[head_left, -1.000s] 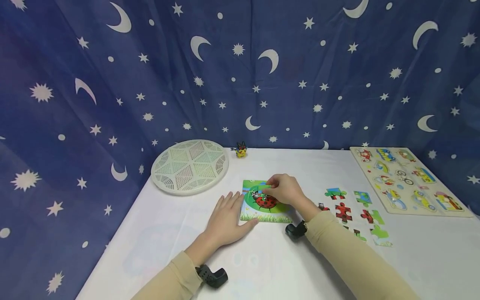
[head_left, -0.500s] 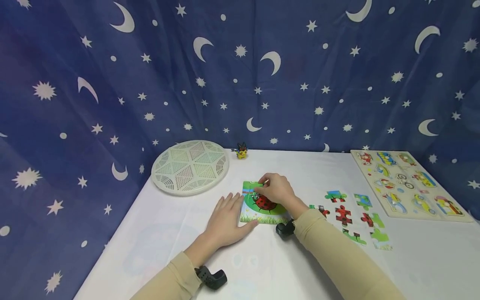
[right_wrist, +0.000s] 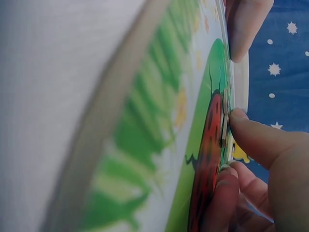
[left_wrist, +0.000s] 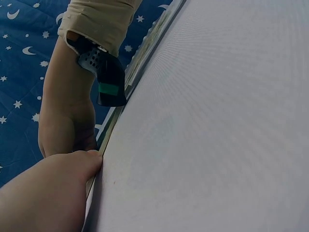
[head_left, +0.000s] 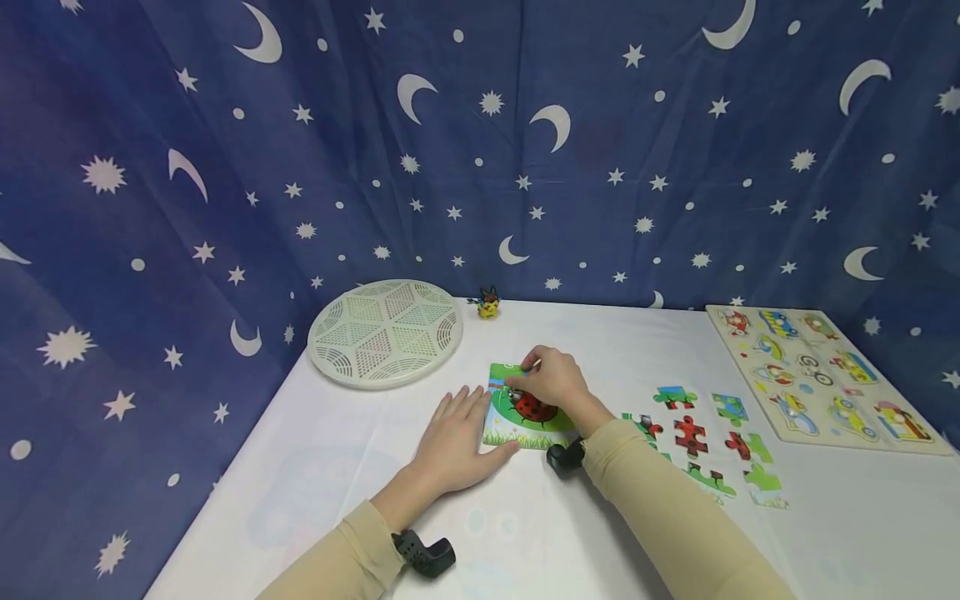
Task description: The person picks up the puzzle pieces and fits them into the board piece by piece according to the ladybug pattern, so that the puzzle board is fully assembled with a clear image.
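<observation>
A ladybug picture puzzle board (head_left: 528,438) lies on the white table in front of me. My left hand (head_left: 453,442) rests with straight, spread fingers at the board's left edge, thumb by its lower edge. Over the upper part of the board, my right hand (head_left: 557,379) pinches a small puzzle piece (right_wrist: 225,118). The right wrist view has that piece edge-on at the board's surface, with the thumb (right_wrist: 253,135) against it and the fingers curled close by. From the head view, the hand covers most of the piece and the board's upper right part.
Several loose puzzle pieces (head_left: 690,436) lie right of the board, partly behind my right forearm. A wooden picture board (head_left: 828,375) is at the far right. At the back left stand a pale round perforated tray (head_left: 386,333) and a small yellow figurine (head_left: 487,305).
My right hand has shifted slightly left over the board with the piece, then stayed nearly still. The left hand keeps its place. The head view has tilted up a little.
</observation>
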Motion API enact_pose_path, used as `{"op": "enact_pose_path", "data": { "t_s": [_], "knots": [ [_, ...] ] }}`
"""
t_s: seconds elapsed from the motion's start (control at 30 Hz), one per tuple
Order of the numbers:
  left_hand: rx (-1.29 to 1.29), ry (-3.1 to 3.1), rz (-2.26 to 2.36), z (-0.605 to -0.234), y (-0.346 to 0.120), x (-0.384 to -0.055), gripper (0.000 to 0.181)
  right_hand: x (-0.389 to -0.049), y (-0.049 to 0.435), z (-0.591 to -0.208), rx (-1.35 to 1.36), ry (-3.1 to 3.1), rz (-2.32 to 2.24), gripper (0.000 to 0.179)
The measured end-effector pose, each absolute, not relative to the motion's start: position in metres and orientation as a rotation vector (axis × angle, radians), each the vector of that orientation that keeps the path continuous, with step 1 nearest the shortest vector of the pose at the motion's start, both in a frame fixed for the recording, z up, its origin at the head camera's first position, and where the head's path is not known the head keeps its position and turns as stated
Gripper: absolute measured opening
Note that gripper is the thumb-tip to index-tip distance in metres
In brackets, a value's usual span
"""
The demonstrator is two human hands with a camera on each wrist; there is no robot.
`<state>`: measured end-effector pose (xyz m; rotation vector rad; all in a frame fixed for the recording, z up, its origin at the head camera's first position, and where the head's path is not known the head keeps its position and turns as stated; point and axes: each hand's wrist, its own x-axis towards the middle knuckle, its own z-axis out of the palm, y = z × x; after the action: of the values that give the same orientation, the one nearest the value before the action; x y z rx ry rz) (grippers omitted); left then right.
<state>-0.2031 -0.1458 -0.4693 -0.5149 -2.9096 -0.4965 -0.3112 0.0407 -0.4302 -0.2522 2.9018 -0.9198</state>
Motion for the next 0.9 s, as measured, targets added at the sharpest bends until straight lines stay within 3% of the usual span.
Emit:
{"op": "enact_pose_path", "data": {
  "t_s": [0.5, 0.9],
  "knots": [
    [-0.512, -2.9, -0.511, -0.468, -0.143, -0.202, 0.095, -0.308, 0.047, -0.424, -0.345, 2.847, -0.899, 0.042],
    [-0.515, -2.89, -0.531, -0.466, -0.143, -0.202, 0.094, -0.287, 0.084, -0.416, -0.531, 2.773, -1.127, 0.027]
  ]
}}
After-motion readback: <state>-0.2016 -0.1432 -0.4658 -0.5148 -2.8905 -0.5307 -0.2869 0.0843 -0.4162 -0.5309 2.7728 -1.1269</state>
